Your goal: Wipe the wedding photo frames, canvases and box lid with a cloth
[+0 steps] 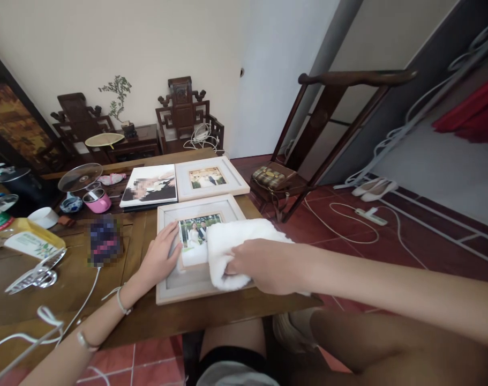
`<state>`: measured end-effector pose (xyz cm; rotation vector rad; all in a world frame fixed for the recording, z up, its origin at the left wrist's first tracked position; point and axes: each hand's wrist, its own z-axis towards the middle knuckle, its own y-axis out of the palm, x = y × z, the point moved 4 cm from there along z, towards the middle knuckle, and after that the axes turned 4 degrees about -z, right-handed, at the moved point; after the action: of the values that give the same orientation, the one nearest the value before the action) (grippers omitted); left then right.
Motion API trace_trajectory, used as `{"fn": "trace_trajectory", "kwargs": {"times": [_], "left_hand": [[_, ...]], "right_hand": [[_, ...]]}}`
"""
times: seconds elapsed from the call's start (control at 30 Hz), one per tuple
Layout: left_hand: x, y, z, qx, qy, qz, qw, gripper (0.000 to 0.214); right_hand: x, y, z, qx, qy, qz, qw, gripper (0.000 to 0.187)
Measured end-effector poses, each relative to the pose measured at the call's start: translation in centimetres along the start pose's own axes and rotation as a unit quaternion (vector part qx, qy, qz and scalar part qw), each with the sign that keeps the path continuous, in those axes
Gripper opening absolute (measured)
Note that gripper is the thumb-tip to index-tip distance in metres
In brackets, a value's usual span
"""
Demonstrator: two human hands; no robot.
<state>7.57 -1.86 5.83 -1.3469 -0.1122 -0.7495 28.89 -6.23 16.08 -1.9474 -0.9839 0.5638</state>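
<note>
A light wooden picture frame (160, 279) with a photo of a couple lies flat near the table's front edge. My left hand (162, 251) rests on its left side, fingers stretched out over the border beside the photo. A folded white fluffy towel (244, 230) covers the right part of the frame. My right hand (263, 265) grips this towel, its thumb and fingers partly sunk in the fabric, pressing it against the frame. Behind lie a second framed photo (207, 178) and a photo album (149, 185) with a dark and white cover.
On the left of the wooden table (139, 316) are a bottle of yellow liquid (30, 238), a pink cup (97, 201), a blurred phone-like thing (105, 239) on a white cable and silver scissors-like metal pieces (43, 273). A wooden chair (320, 118) holding a plaid bag (271, 177) stands right.
</note>
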Motion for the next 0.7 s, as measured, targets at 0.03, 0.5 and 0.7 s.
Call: {"fn": "trace_trajectory", "kwargs": {"times": [0.03,0.5,0.7], "left_hand": [[0.0,0.0,0.0,-0.003,-0.002,0.0,1.0,0.049],[-0.4,0.0,-0.1,-0.009,0.012,0.001,1.0,0.049],[0.0,-0.4,-0.1,-0.011,0.01,0.004,1.0,0.049]], "right_hand": [[0.2,0.2,0.1,0.007,0.005,0.008,1.0,0.051],[5.8,-0.8,7.8,0.237,0.125,-0.162,0.95,0.054],[5.8,-1.0,8.1,0.223,0.11,-0.147,0.957,0.051]]}}
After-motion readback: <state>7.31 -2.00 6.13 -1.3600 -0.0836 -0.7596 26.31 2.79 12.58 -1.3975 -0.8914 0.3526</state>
